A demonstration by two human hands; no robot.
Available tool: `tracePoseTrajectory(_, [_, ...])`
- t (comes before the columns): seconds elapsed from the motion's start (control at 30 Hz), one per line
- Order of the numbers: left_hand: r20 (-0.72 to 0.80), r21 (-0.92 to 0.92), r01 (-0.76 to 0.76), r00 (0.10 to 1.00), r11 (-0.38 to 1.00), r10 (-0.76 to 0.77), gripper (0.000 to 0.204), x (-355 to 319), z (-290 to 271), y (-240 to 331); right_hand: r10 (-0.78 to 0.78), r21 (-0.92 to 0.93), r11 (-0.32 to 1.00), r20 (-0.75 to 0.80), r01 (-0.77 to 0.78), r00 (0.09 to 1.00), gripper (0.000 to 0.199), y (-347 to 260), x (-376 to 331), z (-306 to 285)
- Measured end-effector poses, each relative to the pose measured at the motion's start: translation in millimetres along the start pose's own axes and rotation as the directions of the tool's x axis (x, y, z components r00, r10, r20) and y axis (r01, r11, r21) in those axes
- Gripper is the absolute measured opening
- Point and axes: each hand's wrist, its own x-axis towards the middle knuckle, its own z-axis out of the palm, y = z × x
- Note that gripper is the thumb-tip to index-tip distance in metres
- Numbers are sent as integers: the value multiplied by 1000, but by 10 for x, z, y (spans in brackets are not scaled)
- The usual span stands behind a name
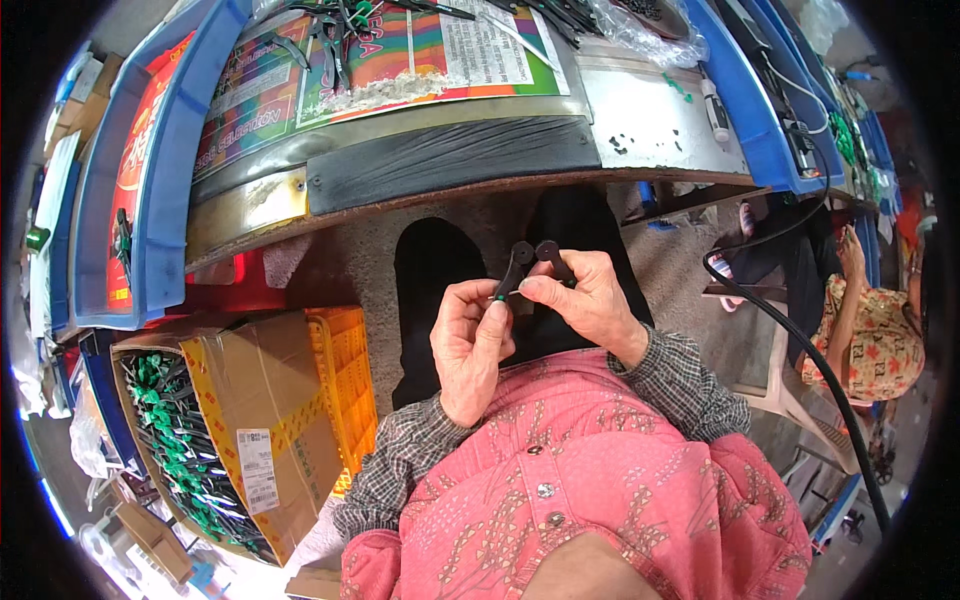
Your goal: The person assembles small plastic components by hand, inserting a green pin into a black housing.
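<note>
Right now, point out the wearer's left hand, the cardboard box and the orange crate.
Left hand (pixel 467 345): head view, middle of the hand.
Cardboard box (pixel 255 385): head view, brown side panel.
Orange crate (pixel 343 370): head view, side wall.

room above lap (pixel 435 290); bench edge (pixel 450 155) ahead

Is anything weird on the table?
Yes: small black bits lie scattered, like spilled crumbs, on the pale right tabletop, and the colourful printed sheet left of them has a ragged whitish patch, maybe worn or torn.

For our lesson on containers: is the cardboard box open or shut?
Open: green and black pieces show inside the uncovered cardboard box.
</note>
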Motion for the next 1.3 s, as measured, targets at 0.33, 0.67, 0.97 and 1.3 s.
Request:
tracePoseTrajectory(0.33, [-4, 58, -11, 1000, 998, 11, 21, 8, -13, -24, -16, 3, 1000, -42, 16, 999, 20, -22, -3, 18])
tracePoseTrajectory(0.67, [-8, 38, -12, 1000, 999, 12, 20, 9, -13, -25, -11, 8, 1000, -24, 11, 1000, 20, -9, 2, 17])
tracePoseTrajectory(0.97, [-10, 28, -14, 1000, 999, 14, 18, 12, -16, -24, -20, 14, 1000, -24, 20, 1000, 19, -15, 3, 20])
tracePoseTrajectory(1.3, [-27, 24, -7, 1000, 1000, 8, 18, 8, -13, -9, -32, 17, 999, -20, 33, 999, 21, -69, 11, 21])
